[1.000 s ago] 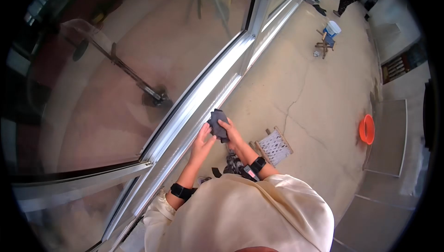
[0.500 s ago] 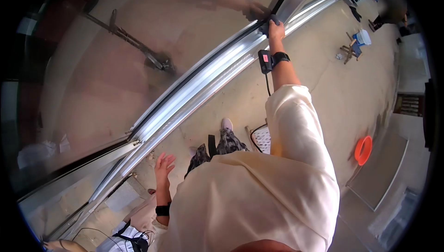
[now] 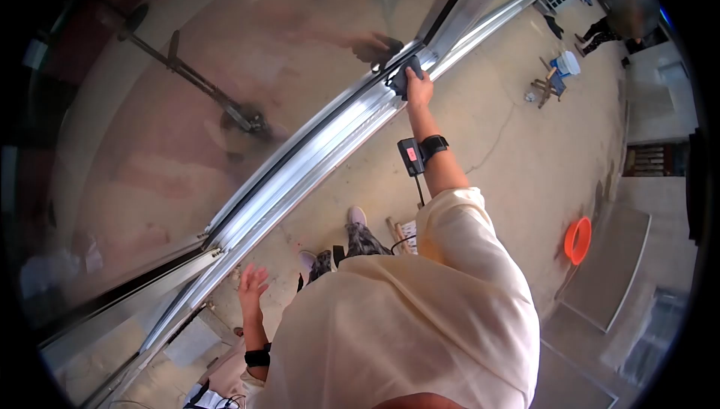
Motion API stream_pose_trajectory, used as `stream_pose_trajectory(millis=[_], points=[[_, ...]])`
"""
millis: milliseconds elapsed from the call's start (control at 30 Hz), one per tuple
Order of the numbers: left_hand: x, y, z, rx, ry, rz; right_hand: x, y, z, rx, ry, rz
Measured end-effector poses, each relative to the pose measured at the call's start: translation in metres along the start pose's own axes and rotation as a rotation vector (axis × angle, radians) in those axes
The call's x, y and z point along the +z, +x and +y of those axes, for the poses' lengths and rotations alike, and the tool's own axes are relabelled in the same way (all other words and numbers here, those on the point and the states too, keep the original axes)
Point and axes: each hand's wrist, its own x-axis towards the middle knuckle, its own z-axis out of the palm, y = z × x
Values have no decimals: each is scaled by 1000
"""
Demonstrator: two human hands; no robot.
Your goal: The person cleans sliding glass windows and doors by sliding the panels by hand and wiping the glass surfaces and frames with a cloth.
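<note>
My right hand (image 3: 421, 91) is closed on a dark grey cloth (image 3: 400, 79). It presses the cloth on the silver metal frame (image 3: 322, 150), near the corner where an upright bar meets the long lower rail. Beside the rail, the large glass pane (image 3: 172, 154) mirrors the hand. Near the lower left, my left hand (image 3: 253, 285) hangs in the air with its fingers apart and holds nothing. It is close to the rail but apart from it. A black strap with a small box (image 3: 411, 157) is on my right forearm.
An orange basin (image 3: 577, 241) stands on the floor at the right. Farther back are a small folding stool (image 3: 550, 86), a white and blue bucket (image 3: 566, 64) and a person (image 3: 600, 32). A white slatted seat (image 3: 408, 236) is close to my legs.
My right hand and the cloth have moved down and left in view along the frame, and the arm is bent closer. My left hand stays raised and open, slightly lower. The view has shifted.
</note>
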Motion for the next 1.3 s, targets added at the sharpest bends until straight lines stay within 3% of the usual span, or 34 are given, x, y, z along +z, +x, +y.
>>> stream_pose_trajectory(millis=[33,67,133,233,267,300,433,633,933,1000,1033,1100,1200,1300], points=[[0,-3,1,-9,27,12,-2,46,14,6,-37,61],[-3,-9,0,-27,59,25,-15,46,-22,23,-24,106],[-6,-15,-12,-69,42,50,-13,105,-4,53,65,15],[-5,-26,-22,-119,-4,87,-5,109,-18,96,-207,-50],[-5,-30,-25,-135,-21,95,3,97,-16,-13,-334,13],[-5,-34,-28,-144,-25,97,14,80,-13,-124,-458,79],[-11,-35,-35,-181,-42,90,28,2,-14,-103,-444,113],[-20,9,-23,-92,-16,-18,43,-162,1,-256,-346,-34],[-25,43,15,152,133,-243,58,-386,9,-259,-216,-461],[-24,49,10,140,97,-224,57,-403,4,-135,-240,-917],[-21,54,9,139,58,-224,53,-403,1,-133,-238,-939],[-8,42,28,59,-119,-260,41,-397,-14,592,183,-1332],[13,45,36,24,-477,-496,17,-376,-30,770,500,-1489],[45,40,60,45,-553,-530,3,-368,-29,754,487,-1393]])
